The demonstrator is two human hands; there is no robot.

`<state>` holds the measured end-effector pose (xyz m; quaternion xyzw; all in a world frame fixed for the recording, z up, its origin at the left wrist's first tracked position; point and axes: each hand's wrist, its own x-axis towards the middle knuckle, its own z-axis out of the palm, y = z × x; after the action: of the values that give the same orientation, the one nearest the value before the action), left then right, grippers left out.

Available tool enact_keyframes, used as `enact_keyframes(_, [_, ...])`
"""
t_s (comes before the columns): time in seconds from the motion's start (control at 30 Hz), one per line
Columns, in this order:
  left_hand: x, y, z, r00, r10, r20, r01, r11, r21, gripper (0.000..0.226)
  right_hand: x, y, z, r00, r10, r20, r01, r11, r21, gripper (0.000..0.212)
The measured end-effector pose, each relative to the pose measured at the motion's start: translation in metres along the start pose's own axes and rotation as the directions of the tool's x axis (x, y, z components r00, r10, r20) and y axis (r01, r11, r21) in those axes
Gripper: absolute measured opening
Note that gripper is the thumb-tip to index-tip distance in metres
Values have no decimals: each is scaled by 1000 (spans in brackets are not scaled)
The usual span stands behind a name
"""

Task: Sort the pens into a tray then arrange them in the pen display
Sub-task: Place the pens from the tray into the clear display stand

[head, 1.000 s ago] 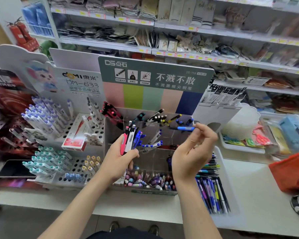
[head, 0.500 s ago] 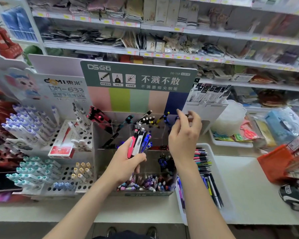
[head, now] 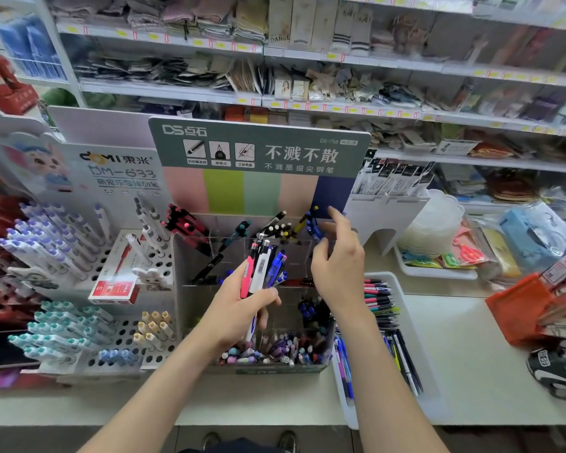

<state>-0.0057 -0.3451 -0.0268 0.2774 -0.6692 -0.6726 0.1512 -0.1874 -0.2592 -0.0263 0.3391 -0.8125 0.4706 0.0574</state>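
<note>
Left hand (head: 242, 308) grips pen bundle (head: 258, 266); right hand (head: 339, 266) fingers loose, empty, at pen display (head: 190, 308) back-right cell. Draw 1 pen, match colour, seat upright.

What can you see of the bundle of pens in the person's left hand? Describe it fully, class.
The bundle of pens is a handful of plastic click pens: one pink, one white with a dark clip, several blue behind. They stand roughly upright, clicker ends up, slightly fanned. The left hand grips them around the middle; one pen's lower end pokes out beneath it. They are held in front of the clear pen display; contact with it cannot be told.
</note>
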Motion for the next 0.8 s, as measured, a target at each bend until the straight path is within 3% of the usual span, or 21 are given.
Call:
enact_keyframes(0.13, [-1,-2,-2,1000,-16,12,17,994,-104,41,-31,-29,-4,999,31,-44,-23,984,174,29])
enact_keyframes(0.27, [-2,-4,-6,999,-6,34,12,989,-150,43,-56,-41,6,919,237,316,-367,810,458,10])
enact_keyframes(0.37, [-4,-5,-10,999,-16,29,20,991,-130,41,-59,-37,9,883,318,346,-460,732,502,15])
enact_keyframes(0.47, [-6,-12,-16,1000,-24,0,24,995,-97,32,-58,-35,9,903,347,252,-429,725,539,20])
enact_keyframes(0.6, [-12,-15,-20,994,5,-113,3,997,72,25,-53,-35,3,919,388,-62,-304,803,512,21])
enact_keyframes(0.8, [-15,-17,-28,983,79,-165,-54,987,151,32,-52,-34,1,939,216,-268,-114,930,349,24])
